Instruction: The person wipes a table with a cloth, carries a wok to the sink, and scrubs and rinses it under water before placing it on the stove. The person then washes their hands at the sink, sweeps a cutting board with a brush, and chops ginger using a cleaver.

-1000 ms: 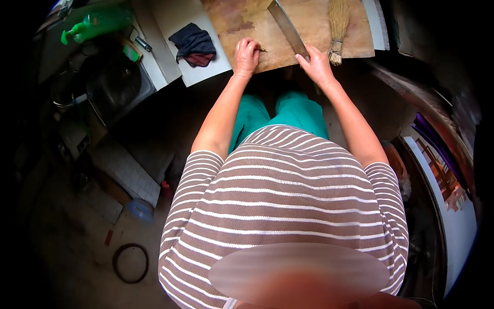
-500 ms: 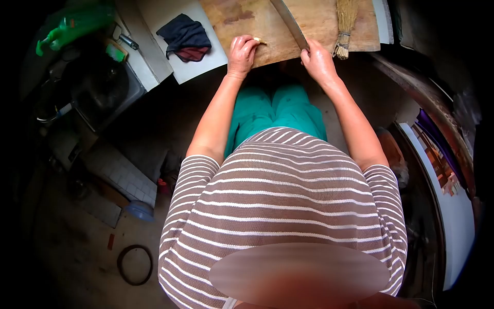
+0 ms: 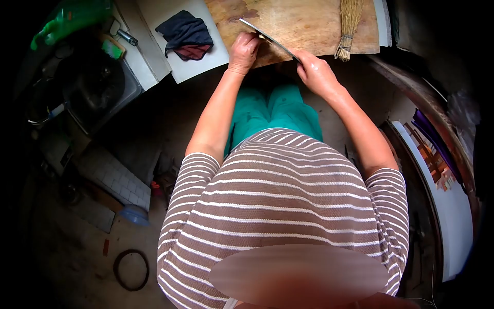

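My right hand (image 3: 316, 71) is closed on the handle of a large knife (image 3: 271, 40). The blade slants up to the left over the wooden board (image 3: 309, 23), seen nearly edge-on, and its far part reaches past the fingertips of my left hand (image 3: 243, 51). My left hand is pinched at the board's near edge, its fingers around a small pale piece (image 3: 262, 37). The blade partly hides that piece, and I cannot tell whether they touch.
A straw brush (image 3: 347, 31) lies on the board's right side. Left of the board is a dark cloth (image 3: 185, 35) on a white surface. Further left are a sink (image 3: 105, 92), a green brush (image 3: 111, 49) and a green bottle (image 3: 64, 20).
The knife has swung left, and its blade now lies over the small piece and by my left fingertips. My right hand has moved slightly down. My left hand has stayed nearly in place.
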`<action>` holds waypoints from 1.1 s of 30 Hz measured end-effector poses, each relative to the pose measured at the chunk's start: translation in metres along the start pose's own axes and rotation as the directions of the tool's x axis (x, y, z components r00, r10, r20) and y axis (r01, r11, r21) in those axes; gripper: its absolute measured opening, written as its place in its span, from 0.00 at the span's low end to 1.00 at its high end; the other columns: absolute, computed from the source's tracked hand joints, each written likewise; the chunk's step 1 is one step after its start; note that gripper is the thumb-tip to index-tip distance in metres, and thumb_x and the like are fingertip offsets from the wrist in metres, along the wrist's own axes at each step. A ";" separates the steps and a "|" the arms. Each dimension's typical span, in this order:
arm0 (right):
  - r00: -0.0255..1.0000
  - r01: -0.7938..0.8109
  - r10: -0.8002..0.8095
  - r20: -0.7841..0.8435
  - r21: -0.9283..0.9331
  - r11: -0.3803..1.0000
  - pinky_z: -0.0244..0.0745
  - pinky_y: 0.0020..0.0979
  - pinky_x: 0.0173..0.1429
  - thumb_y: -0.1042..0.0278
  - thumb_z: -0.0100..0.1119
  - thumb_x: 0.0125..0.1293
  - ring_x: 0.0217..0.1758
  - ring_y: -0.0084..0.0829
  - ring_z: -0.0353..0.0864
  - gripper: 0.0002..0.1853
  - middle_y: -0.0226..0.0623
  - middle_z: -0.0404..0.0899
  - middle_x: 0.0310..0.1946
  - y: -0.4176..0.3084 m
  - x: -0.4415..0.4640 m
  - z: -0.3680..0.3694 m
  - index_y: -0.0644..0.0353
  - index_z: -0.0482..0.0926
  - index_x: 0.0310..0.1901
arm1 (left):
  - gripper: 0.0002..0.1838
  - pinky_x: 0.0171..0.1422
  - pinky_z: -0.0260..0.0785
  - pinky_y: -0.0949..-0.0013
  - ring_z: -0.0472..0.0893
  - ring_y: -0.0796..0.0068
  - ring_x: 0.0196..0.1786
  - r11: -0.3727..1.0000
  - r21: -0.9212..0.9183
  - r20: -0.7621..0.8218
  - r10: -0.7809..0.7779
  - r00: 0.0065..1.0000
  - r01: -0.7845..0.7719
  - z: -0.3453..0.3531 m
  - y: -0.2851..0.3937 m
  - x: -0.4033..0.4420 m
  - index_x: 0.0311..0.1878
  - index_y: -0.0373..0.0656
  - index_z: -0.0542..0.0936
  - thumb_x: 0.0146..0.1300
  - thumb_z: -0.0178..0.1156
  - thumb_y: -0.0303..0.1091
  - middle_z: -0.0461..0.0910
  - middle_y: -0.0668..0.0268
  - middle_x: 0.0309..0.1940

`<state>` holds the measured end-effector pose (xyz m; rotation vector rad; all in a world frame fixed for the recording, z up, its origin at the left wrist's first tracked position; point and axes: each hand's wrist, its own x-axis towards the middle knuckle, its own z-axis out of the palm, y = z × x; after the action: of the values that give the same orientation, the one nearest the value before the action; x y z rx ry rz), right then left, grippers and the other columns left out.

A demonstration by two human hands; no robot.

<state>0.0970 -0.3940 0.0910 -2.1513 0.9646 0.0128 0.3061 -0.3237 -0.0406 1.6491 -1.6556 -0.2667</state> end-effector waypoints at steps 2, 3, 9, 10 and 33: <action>1.000 0.017 -0.017 0.015 -0.021 1.000 0.77 0.44 0.47 0.75 0.53 0.59 0.44 0.50 0.79 0.21 0.46 0.77 0.48 -0.002 -0.001 -0.002 0.57 0.71 0.56 | 0.07 0.42 0.71 0.63 0.77 0.61 0.39 1.000 -0.014 -0.009 -0.006 1.000 0.006 0.002 -0.003 -0.002 0.31 0.45 0.79 0.47 0.65 0.25 0.78 0.64 0.33; 0.999 -0.019 0.020 0.036 -0.012 1.000 0.76 0.44 0.49 0.76 0.52 0.59 0.46 0.51 0.78 0.21 0.47 0.76 0.48 -0.003 -0.001 -0.002 0.56 0.70 0.56 | 0.06 0.42 0.71 0.63 0.77 0.61 0.38 1.000 -0.019 -0.013 -0.007 1.000 0.006 0.004 -0.005 -0.003 0.30 0.45 0.79 0.47 0.65 0.25 0.79 0.65 0.33; 0.990 -0.107 0.112 0.085 -0.061 0.992 0.75 0.43 0.50 0.78 0.51 0.60 0.48 0.53 0.76 0.21 0.50 0.75 0.48 -0.004 0.008 0.021 0.57 0.70 0.56 | 0.07 0.42 0.73 0.64 0.78 0.61 0.39 0.999 -0.030 -0.022 -0.039 0.999 0.038 0.004 -0.003 -0.001 0.29 0.44 0.78 0.44 0.63 0.23 0.79 0.64 0.33; 0.996 -0.085 0.087 0.032 -0.050 0.995 0.75 0.43 0.50 0.78 0.51 0.60 0.48 0.53 0.76 0.21 0.50 0.75 0.48 -0.001 0.011 0.029 0.57 0.70 0.56 | 0.07 0.42 0.73 0.64 0.78 0.60 0.39 0.999 -0.036 -0.037 -0.028 0.999 0.027 0.003 -0.003 -0.001 0.28 0.44 0.78 0.43 0.61 0.23 0.78 0.64 0.32; 0.995 0.013 -0.011 -0.096 0.023 1.000 0.74 0.45 0.49 0.75 0.52 0.57 0.44 0.53 0.76 0.18 0.50 0.75 0.45 0.004 0.030 0.052 0.60 0.73 0.52 | 0.09 0.43 0.73 0.64 0.78 0.62 0.39 0.997 -0.019 -0.015 -0.071 0.997 0.071 -0.002 -0.001 0.000 0.29 0.45 0.79 0.42 0.64 0.23 0.79 0.65 0.33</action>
<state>0.1304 -0.3811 0.0431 -2.1519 1.0014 -0.1088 0.3083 -0.3228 -0.0401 1.6938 -1.5805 -0.3026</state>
